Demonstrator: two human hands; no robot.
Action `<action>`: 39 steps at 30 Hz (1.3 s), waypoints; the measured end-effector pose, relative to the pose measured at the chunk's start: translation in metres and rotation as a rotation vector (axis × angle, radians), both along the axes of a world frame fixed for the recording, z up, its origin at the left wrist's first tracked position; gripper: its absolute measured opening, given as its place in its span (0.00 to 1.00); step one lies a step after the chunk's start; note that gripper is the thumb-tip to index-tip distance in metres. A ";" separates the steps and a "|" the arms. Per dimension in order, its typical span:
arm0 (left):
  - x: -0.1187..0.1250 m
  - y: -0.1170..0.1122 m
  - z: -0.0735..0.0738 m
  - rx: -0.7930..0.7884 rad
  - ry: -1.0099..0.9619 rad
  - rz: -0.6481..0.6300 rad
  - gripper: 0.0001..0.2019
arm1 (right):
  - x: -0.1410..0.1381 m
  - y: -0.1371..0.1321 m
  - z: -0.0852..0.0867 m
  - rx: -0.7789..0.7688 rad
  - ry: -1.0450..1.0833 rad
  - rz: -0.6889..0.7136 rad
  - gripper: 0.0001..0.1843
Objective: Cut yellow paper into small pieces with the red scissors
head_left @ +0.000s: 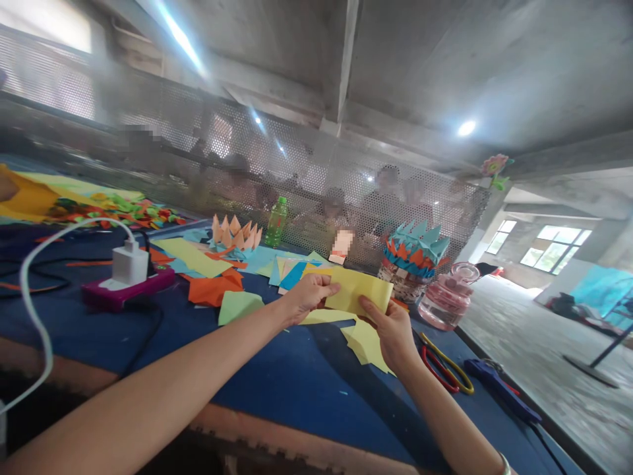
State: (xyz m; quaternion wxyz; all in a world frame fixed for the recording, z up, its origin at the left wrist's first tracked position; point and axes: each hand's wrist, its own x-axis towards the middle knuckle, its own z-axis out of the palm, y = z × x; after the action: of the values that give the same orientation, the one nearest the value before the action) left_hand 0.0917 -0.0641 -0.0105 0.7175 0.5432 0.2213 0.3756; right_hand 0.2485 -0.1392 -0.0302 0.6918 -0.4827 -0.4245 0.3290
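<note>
A yellow sheet of paper [353, 289] is stretched between my two hands above the blue table. My left hand [312, 297] pinches its left end, fingers closed. On the right side, my right hand [388, 323] grips the lower right part with the thumb in front and the fingers behind. Below lie more pieces of pale yellow paper [363, 340] on the table. Scissors [448, 366] with red and yellow handles rest to the right of my right wrist.
Orange paper [215, 288] and green paper [241, 307] lie left. A folded-paper crown [236, 236], green bottle [277, 221], paper-topped container [405, 274] and pink bottle [445, 300] stand behind. A purple power strip [119, 290] with a white charger is left; a blue corded tool [502, 389] lies right.
</note>
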 end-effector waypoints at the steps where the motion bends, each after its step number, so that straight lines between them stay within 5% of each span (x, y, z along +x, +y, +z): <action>1: 0.000 0.000 0.000 0.000 0.007 0.007 0.11 | 0.000 0.000 -0.001 0.000 -0.002 0.006 0.24; 39: 0.000 0.001 -0.001 0.001 0.042 0.035 0.09 | 0.002 0.002 -0.005 -0.009 0.009 0.045 0.26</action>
State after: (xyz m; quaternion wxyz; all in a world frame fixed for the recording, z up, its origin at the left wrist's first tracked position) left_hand 0.0914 -0.0632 -0.0114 0.7055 0.5476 0.2458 0.3768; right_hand 0.2503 -0.1370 -0.0348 0.6839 -0.4745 -0.4306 0.3488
